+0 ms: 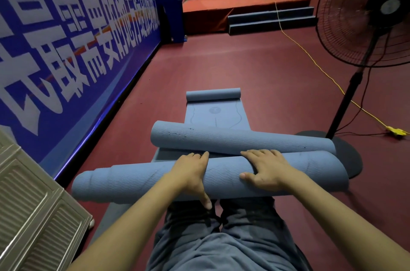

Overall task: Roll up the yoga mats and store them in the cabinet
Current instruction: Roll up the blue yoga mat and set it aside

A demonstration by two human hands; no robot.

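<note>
Blue rolled mat (144, 179), left hand (193, 173) and right hand (266, 171) wrapped around it, open floor (255, 66) ahead

arms: bare, no sleeves in view; wrists: no watch or bands | legs: grey-blue trousers (233, 244), creased fabric

Cabinet (33, 215) left of rolled mats (155, 179)
</note>
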